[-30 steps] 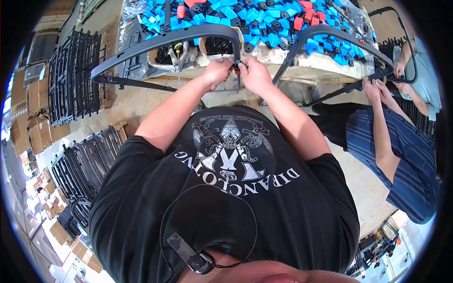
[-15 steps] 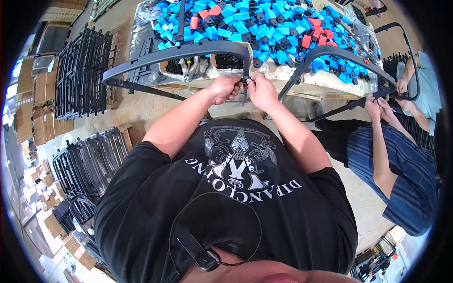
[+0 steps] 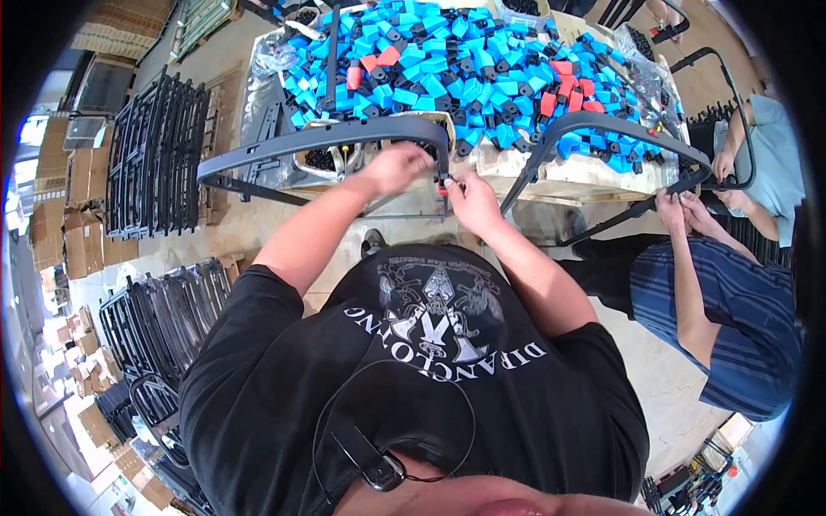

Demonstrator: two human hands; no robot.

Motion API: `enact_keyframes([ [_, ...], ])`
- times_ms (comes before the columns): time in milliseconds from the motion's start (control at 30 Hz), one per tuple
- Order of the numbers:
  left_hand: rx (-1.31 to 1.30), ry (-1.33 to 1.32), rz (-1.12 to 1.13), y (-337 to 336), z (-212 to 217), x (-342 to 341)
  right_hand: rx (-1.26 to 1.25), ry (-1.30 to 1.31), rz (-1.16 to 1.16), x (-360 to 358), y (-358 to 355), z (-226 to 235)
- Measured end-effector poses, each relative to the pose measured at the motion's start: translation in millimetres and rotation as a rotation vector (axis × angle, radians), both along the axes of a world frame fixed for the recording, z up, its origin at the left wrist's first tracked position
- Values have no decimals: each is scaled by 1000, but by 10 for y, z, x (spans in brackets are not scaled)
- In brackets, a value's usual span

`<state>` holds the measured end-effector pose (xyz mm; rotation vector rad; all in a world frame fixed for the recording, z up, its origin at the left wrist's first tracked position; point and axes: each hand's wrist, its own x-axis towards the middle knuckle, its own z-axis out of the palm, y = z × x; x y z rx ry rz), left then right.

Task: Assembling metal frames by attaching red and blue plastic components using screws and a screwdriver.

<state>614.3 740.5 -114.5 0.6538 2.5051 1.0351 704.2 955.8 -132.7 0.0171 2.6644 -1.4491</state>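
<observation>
A curved black tubular frame (image 3: 325,136) rests along the near edge of the work table, its end bent down toward me. On that end is a small red piece (image 3: 442,188). Against the tube end my right hand (image 3: 473,205) is closed, thumb and finger pinched beside the red piece. My left hand (image 3: 399,168) is lifted just left of the tube, its fingers curled and smeared by motion; whether it holds anything does not show. Behind it stand small bins of black hardware (image 3: 320,160), partly covered by the frame and my hand.
Blue parts (image 3: 422,60) with black ends and a few red parts (image 3: 565,84) cover the table. A second curved frame (image 3: 619,126) stands at right, where a co-worker's hands (image 3: 675,209) hold it. Stacked black racks (image 3: 155,159) and cardboard boxes (image 3: 84,232) stand at left.
My left hand has moved a little away from the tube end, its fingers now blurred. My right hand stays at the tube end. The whole view has shifted slightly.
</observation>
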Motion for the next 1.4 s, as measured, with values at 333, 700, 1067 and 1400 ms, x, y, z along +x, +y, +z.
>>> enact_keyframes([
  [333, -520, 498, 713, 64, -14, -1774, -91, -196, -141, 866, 663, -575],
  [700, 379, 601, 679, -74, 300, -801, -704, -672, -480, 1386, 672, -353],
  [1067, 346, 426, -288, -980, 818, 1094, -1455, -683, -371, 547, -1620, 642],
  [1400, 24, 404, -347, -3059, 842, 1016, -1798, -695, -140, 623, -3356, 345],
])
